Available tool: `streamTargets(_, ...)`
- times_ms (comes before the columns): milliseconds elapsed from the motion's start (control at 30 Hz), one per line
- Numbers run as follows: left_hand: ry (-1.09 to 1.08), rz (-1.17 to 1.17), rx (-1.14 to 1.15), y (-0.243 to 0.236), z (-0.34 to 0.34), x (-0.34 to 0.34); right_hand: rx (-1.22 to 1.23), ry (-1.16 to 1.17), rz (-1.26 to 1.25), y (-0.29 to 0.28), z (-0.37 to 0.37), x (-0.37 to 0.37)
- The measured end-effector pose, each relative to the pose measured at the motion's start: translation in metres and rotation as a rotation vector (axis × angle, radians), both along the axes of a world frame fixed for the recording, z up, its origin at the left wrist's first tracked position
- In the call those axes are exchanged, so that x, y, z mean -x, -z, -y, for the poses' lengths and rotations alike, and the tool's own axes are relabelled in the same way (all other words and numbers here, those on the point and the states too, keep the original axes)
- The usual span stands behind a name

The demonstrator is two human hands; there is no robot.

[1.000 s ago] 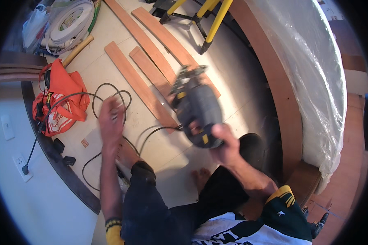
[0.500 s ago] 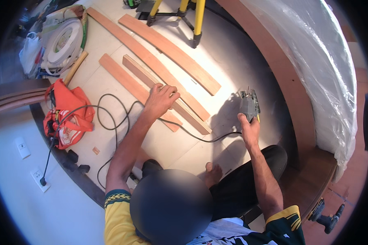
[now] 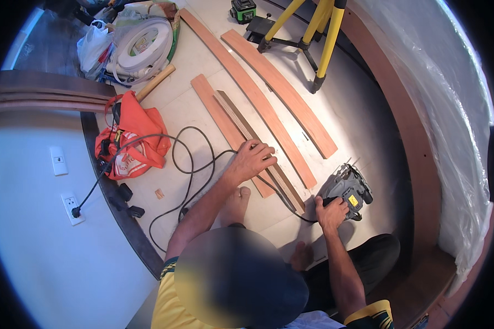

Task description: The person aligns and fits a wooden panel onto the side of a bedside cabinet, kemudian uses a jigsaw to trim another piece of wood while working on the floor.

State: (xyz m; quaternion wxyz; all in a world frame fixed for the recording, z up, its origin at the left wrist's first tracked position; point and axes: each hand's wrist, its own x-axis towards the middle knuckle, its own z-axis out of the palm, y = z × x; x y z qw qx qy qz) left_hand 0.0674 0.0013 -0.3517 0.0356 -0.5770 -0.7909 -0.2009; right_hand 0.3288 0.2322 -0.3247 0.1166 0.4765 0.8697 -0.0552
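Observation:
My left hand [image 3: 252, 159] is closed on a narrow wooden board [image 3: 282, 183] standing on edge, beside a flat reddish plank [image 3: 206, 90]. My right hand [image 3: 331, 214] grips the handle of a grey-and-black power saw [image 3: 351, 186] with a yellow label, resting on its side on the pale floor [image 3: 373, 219] at the right. A black cord [image 3: 304, 216] runs from the saw under my left arm in loose loops to a wall socket [image 3: 71, 209]. Two more long planks [image 3: 304, 123] lie parallel beyond the board. My bare foot [image 3: 236, 203] is just below my left hand.
A yellow tripod [image 3: 326, 49] and green laser device [image 3: 242, 11] are at the top. Coiled white banding [image 3: 142, 46], a red bag [image 3: 132, 142] and stacked dark boards [image 3: 44, 90] lie left. A wooden frame [image 3: 422, 164] with plastic sheeting [image 3: 466, 153] borders the right.
My left hand has moved onto the board, now on edge. The saw, first held up over the middle, has moved right and down onto the floor in my right hand.

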Motion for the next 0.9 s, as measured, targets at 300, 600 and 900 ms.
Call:
streamTargets(300,-1.331,0.691,0.038,-0.004,-0.008,0.01,0.203,-0.453,-0.226,-0.026,0.041,0.06)
streamTargets(600,-0.778,1.684,-1.027,0.019,0.051,0.033,0.288,-0.485,-0.216,-0.006,0.042,0.078)
streamTargets(900,-1.244,0.392,-0.231,0.081,0.065,0.087,0.262,-0.482,-0.271,-0.008,0.031,0.099)
